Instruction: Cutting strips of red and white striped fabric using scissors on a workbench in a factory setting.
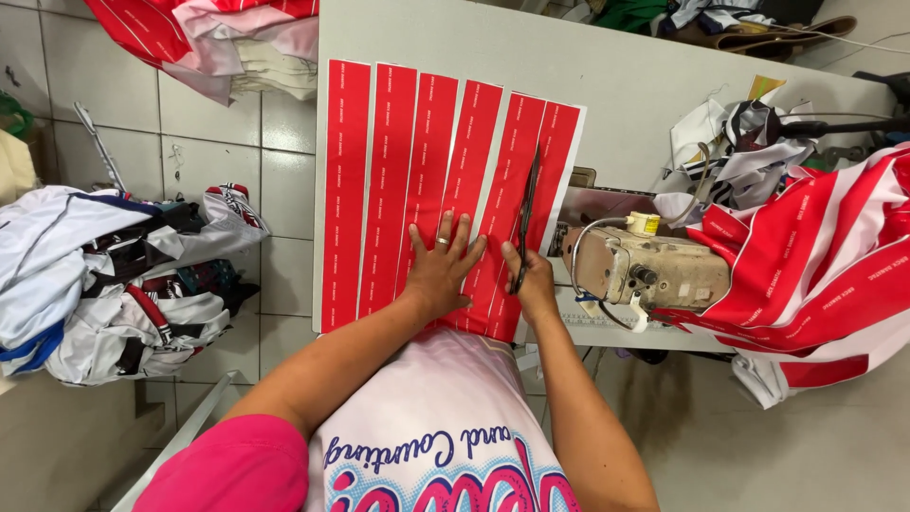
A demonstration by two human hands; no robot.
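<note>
Red sheet: it lies flat at the left edge of the desk, 6 strips, long axis from near edge to far edge.
Left hand: fingers spread wide, pressing the sheet near the near edge.
Right hand: fingers closed around the scissors, blades pointing away, along a strip.
Open room: bare desk beyond the sheet; sewing machine close at the right.

Only one view on my end: a head cam looking almost straight down from just above the wearer's chest. It faces the grey surface ahead, close enough that both forearms fill the bottom of the shot. Tiled floor shows along the left edge, with more floor at lower right.
</note>
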